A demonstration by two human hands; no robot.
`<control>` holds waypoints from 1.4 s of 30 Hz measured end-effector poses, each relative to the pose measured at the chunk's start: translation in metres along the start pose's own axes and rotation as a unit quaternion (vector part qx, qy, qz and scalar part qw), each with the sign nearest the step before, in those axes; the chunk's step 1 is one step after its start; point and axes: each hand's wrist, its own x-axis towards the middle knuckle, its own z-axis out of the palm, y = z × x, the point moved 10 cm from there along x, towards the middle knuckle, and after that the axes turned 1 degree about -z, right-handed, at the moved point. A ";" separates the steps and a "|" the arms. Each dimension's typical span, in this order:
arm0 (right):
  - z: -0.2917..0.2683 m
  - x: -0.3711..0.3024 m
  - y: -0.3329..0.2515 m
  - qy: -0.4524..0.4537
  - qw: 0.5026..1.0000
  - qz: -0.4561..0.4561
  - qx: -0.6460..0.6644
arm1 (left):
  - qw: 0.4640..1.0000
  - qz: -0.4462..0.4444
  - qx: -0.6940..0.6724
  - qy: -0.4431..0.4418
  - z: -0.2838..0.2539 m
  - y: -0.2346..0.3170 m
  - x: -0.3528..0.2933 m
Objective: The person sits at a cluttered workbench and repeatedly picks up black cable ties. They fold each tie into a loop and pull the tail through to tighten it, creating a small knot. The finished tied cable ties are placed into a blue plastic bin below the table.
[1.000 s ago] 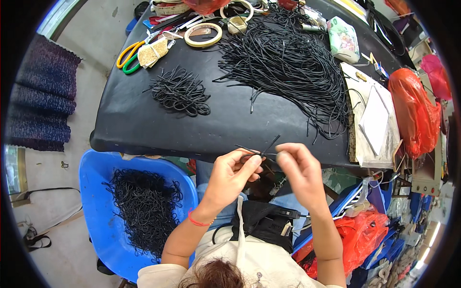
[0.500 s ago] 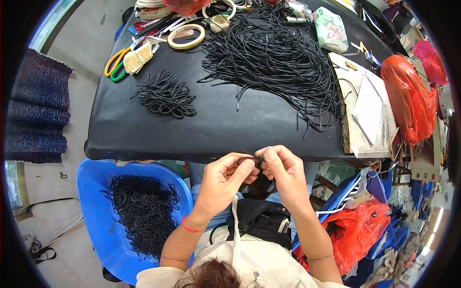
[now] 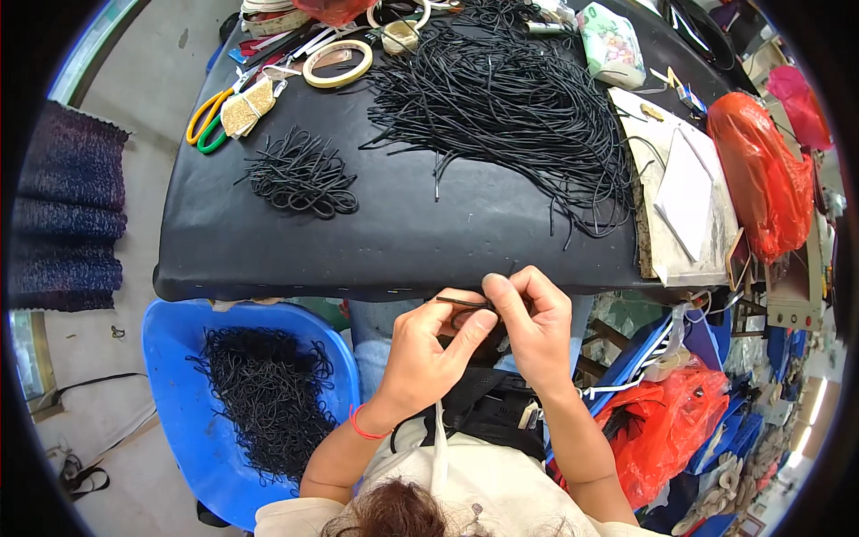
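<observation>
A black cord point(image 3: 462, 302) is pinched between my two hands, just in front of the table's near edge. My left hand point(image 3: 438, 338) closes thumb and fingers on it, with a strand lying across the forefinger. My right hand point(image 3: 531, 315) grips the same cord, thumb against forefinger; the part between the fingertips is mostly hidden. On the black table a small pile of looped black cords point(image 3: 302, 175) lies to the left. A large spread of straight black cords point(image 3: 510, 116) covers the far middle and right. Many tangled black cords point(image 3: 259, 394) fill part of a blue basin point(image 3: 170, 394) at lower left.
Yellow and green handled scissors point(image 3: 208, 121), a tape roll point(image 3: 311, 64) and loose tools lie at far left of the table point(image 3: 268, 255). A pale board point(image 3: 658, 242) with white paper point(image 3: 684, 201) sits at right. Red plastic bags point(image 3: 761, 179) stand beside it.
My hands have shifted slightly right, and the left has turned so that a strand of cord now shows across its forefinger. The view has moved a little.
</observation>
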 end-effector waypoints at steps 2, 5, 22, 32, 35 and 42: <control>-0.001 0.000 -0.007 0.007 0.998 -0.043 -0.052 | 0.998 -0.051 -0.045 0.001 0.001 -0.008 0.002; -0.009 -0.002 -0.003 0.056 0.997 -0.055 0.010 | 0.999 0.005 0.041 0.006 -0.001 0.005 0.003; -0.002 -0.023 0.028 0.011 0.971 0.130 0.203 | 0.979 -0.084 -0.182 -0.046 -0.001 -0.015 0.007; -0.013 0.003 0.012 -0.009 0.998 0.055 0.021 | 0.991 0.050 0.040 0.119 -0.067 0.027 0.019; -0.030 0.042 -0.031 0.034 0.958 -0.160 -0.236 | 0.900 0.170 0.303 0.264 -0.140 0.081 0.029; -0.014 0.106 -0.045 0.099 0.760 -0.331 -0.550 | 0.728 0.285 0.470 0.409 -0.162 0.113 0.030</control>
